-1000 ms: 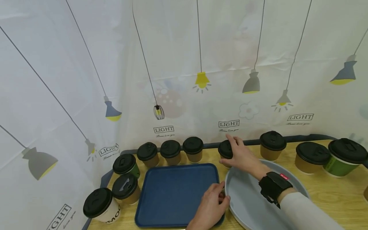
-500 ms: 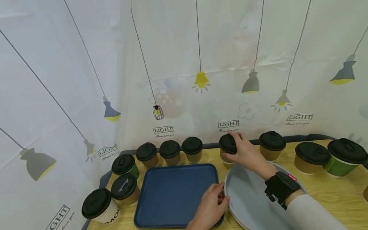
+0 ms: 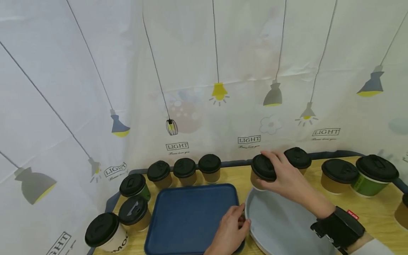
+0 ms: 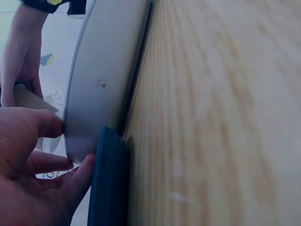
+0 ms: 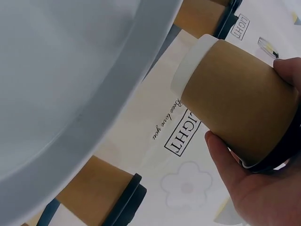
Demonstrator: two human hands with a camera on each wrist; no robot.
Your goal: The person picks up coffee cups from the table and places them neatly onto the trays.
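Near the far edge of the gray round tray [image 3: 287, 223], the fingers of the right hand [image 3: 288, 179] hold on to a brown cup [image 5: 240, 99]. They press on both sides of it, and its black lid [image 3: 262, 167] sits under the palm. The cup is up off the desk [image 3: 379, 209]. A black band [image 3: 339, 228] goes around the right wrist, with a white sleeve [image 3: 373, 248] below it.

The left hand [image 3: 226, 232] is low down, between the gray round tray and the blue tray [image 3: 191, 216]. Its fingers are bent and touch the side of the gray round tray. I cannot tell if they grip it or just lean on it.

Three small cups [image 3: 188, 180] stand in a row behind the blue tray. On its left side are a green cup [image 3: 145, 194], a tan cup [image 3: 141, 221] and a white cup [image 3: 111, 242] with black letters. Past the right hand, one cup [image 3: 301, 170] is partly hidden. Then come a wide brown cup [image 3: 336, 184] and a big green cup [image 3: 369, 185]. All these cups wear black lids. Behind everything hangs a white sheet [image 3: 197, 42] with lamps drawn on it.
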